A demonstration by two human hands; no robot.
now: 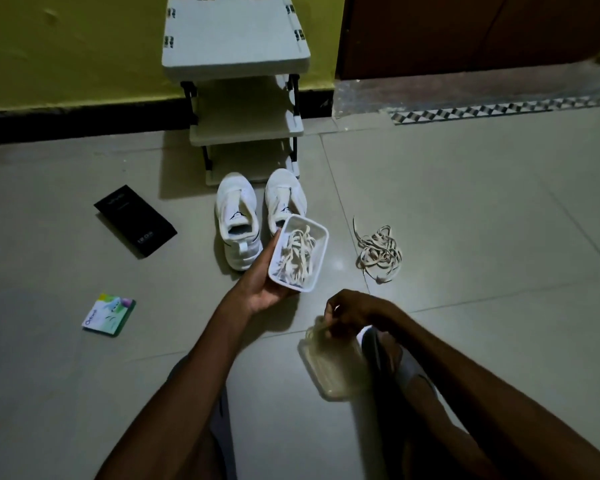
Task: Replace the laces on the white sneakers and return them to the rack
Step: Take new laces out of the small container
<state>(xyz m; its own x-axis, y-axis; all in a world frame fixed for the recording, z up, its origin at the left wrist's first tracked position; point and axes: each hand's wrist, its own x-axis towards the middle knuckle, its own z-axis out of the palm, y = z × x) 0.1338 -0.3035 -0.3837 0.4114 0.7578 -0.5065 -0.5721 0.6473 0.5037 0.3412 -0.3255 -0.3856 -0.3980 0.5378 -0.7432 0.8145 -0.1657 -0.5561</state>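
Item: white sneakers [238,220], a pair, standing unlaced on the floor [465,188] just in front of the rack [236,64], toes toward it.

Item: tub [310,221], tilted, holding a tangle of laces [297,254]. The left hand [267,282] is cupping it from below, fingers curled round its side.

Item: clear lid [329,365], low over the floor. The right hand [350,311] is pinching its near edge.

Item: loose laces [378,252], lying in a heap well to the right of the shoes.

Risks:
- The tub is leaning, so the laces may be sliding out over the low rim.
- The two lace bundles are looking alike in this dim light; the heap on the floor could be getting picked by mistake.
- The tangle may be knotting when one end is pulled.

Hard to make out:
- The heel of the right-hand shoe is hiding behind the tub.
- The eyelets are too dark to check.
- The exact fingertip contact on the lid is blurring.
- The rack's lower shelves are lying in shadow.
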